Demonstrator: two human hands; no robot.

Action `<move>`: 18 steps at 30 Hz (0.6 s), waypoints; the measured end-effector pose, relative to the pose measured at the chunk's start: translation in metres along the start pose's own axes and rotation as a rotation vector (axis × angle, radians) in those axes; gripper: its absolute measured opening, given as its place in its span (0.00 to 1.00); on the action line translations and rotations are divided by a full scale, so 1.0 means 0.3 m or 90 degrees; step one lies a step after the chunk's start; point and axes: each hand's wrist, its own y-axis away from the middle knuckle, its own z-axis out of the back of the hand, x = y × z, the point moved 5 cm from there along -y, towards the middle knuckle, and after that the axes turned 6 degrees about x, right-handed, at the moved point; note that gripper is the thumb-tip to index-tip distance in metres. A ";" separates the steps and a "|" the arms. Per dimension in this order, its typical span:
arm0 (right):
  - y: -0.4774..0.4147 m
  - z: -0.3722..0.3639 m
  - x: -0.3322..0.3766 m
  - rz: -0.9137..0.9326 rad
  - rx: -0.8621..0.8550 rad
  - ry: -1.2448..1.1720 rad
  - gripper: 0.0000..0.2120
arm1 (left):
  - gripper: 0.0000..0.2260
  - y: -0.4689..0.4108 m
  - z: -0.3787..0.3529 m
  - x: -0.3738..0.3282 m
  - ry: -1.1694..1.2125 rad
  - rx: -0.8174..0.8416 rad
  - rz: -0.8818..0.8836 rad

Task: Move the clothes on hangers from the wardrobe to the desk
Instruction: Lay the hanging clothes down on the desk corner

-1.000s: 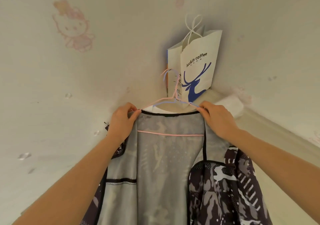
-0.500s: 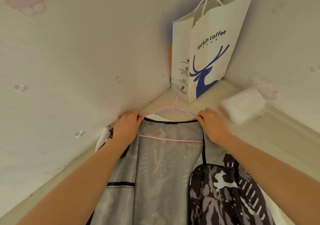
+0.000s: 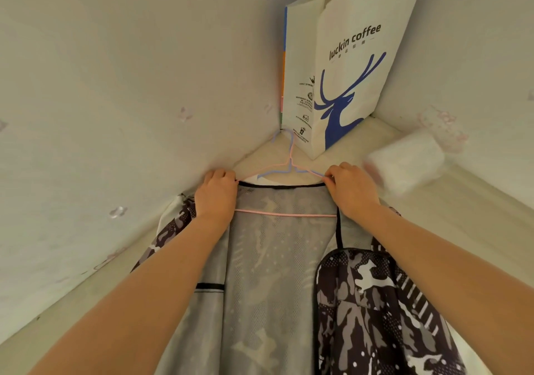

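A camouflage jacket with a grey mesh lining hangs open on a pink and blue wire hanger. It lies spread over the cream desk, collar toward the corner. My left hand grips the jacket's left shoulder at the hanger's end. My right hand grips the right shoulder and hanger end. The hanger's hook points at the corner, close to the paper bag. The jacket's lower part runs out of view at the bottom.
A white paper coffee bag with a blue deer stands upright in the wall corner. A white tissue pack lies just right of my right hand. Cream walls with faint pink prints close in on the left and right.
The view has tilted down and closer to the corner. Jacket and hanger have come down from in front of the wall toward the desk, near the bag. Both hands keep their grip.
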 end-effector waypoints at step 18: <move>0.416 0.037 0.151 0.039 0.074 0.112 0.27 | 0.18 0.363 0.021 -0.039 -0.058 0.066 -0.135</move>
